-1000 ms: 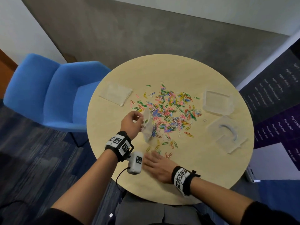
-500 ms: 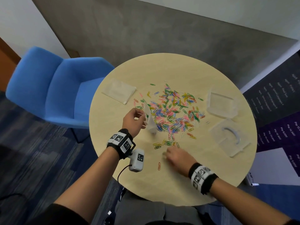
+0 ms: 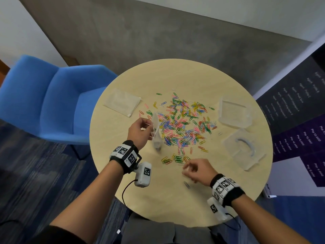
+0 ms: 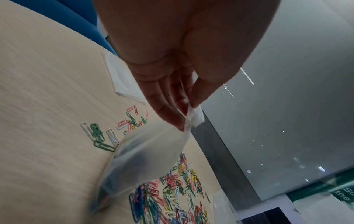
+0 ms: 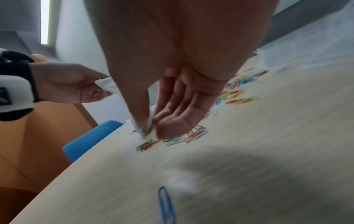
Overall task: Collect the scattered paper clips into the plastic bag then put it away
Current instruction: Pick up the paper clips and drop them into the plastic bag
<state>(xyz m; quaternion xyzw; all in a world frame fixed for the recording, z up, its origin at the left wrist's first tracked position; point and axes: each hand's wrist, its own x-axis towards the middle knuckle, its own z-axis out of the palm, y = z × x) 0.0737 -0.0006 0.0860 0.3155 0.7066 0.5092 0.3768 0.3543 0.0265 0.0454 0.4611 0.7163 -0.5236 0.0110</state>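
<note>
Worktop [image 3: 175, 76]: pale beige, faint wood grain. Paper clips [image 3: 182, 120]: mixed pink, green, blue, yellow, red, white; one blue paper clip [image 3: 187, 185] apart. Plastic bag [image 3: 156, 134]: translucent, milky. Chair [image 3: 52, 103]: bright blue. Wristbands [image 3: 125, 154]: black, with black-and-white square markers. Carpet [image 3: 35, 173]: dark blue, streaked. Containers [image 3: 233, 113]: clear.

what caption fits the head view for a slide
Left hand holds the bag upright beside scattered clips while right hand gathers a few on the table.
</note>
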